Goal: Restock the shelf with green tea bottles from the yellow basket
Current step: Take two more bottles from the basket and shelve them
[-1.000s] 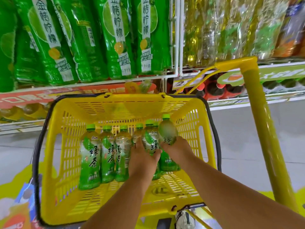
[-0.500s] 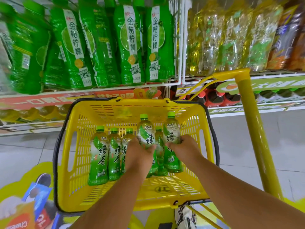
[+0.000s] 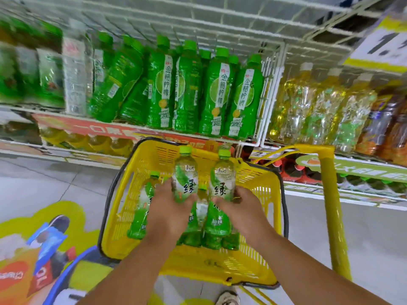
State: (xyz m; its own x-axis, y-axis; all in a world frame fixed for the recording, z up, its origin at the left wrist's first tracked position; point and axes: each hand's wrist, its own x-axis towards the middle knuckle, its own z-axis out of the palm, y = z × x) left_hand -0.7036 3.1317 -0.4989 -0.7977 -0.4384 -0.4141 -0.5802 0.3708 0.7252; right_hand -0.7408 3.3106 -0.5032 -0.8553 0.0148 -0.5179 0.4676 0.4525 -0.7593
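Head view: left hand (image 3: 169,208) wrapped round one green tea bottle (image 3: 184,177), right hand (image 3: 240,205) wrapped round a second bottle (image 3: 222,177), both upright, caps toward 12 o'clock, lifted above the yellow basket (image 3: 259,267). Remaining bottles (image 3: 141,208) standing inside, toward 9 o'clock of the hands. Wire shelf (image 3: 136,126) at 12 o'clock, crowded with green lime-drink bottles (image 3: 242,100), some leaning. Judged best: grip kept at mid-body, bottles held vertical, free slot picked before reaching in, leaning neighbours avoided.

Bare forearms, no sleeves; white sneaker (image 3: 228,298) with dark trim.
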